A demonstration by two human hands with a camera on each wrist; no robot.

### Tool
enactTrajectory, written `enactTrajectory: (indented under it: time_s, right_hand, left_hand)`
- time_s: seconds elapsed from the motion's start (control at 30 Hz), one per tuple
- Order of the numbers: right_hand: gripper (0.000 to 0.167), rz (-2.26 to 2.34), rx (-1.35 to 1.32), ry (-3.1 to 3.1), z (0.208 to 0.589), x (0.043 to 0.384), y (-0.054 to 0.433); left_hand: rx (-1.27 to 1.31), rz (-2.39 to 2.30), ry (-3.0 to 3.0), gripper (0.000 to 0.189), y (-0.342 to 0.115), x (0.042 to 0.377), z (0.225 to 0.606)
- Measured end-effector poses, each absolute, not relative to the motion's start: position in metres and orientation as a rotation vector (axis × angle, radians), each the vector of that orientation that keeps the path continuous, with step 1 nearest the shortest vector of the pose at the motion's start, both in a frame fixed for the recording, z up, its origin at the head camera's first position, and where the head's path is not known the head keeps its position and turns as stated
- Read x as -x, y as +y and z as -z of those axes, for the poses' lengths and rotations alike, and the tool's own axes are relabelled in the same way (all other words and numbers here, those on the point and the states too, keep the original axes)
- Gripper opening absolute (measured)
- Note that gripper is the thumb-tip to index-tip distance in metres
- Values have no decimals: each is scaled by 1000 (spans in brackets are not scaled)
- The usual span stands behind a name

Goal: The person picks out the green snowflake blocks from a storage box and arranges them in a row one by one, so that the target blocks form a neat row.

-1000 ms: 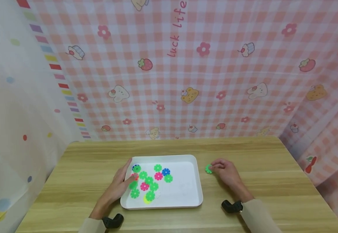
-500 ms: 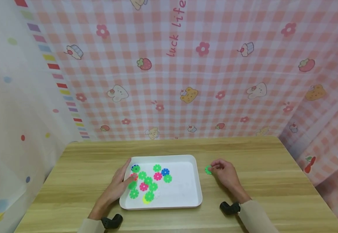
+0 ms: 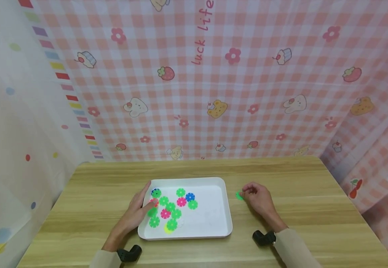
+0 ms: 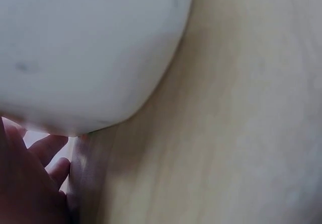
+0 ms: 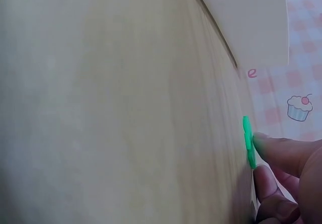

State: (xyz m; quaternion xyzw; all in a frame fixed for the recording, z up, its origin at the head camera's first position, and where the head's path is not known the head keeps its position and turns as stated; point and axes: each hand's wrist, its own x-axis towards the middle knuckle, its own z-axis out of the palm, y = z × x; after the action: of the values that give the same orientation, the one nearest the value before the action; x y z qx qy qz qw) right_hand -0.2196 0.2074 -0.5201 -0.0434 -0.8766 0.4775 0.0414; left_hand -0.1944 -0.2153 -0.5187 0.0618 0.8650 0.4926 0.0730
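A white tray [image 3: 212,214] lies on the wooden table in the head view, with plastic snowflake discs spread over its left half. My left hand [image 3: 135,212] grips the tray's left rim, its thumb inside over a red disc [image 3: 153,202] and the fingers along the outer side. Right of the tray, my right hand [image 3: 260,201] pinches a green snowflake disc [image 3: 239,195] by its edge. Seen nearly edge-on in the right wrist view, that disc [image 5: 248,143] stands against the thumb and fingertips. The left wrist view shows the tray's wall [image 4: 90,53] and curled fingers [image 4: 48,148].
Among the discs in the tray are several green ones [image 3: 192,204], a blue one [image 3: 190,197], pink ones [image 3: 181,202] and a yellow one [image 3: 167,229] partly covered by green. Bare wooden table [image 3: 194,169] surrounds the tray. Patterned cloth [image 3: 167,93] hangs behind it.
In my right fingers the green disc has turned, so less of its face shows to the head camera. The left hand and the tray have stayed in place.
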Motion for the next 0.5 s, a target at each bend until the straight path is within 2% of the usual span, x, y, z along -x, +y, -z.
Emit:
enactTrajectory:
  time_s: [0.23, 0.5]
  right_hand:
    - [7, -1489, 115, -2703, 514, 222, 208]
    - [13, -1557, 9, -2721, 493, 221, 198]
  left_hand:
    - [-170, -1487, 2589, 76, -218, 195, 521]
    - [-191, -1501, 2573, 75, -217, 193, 517]
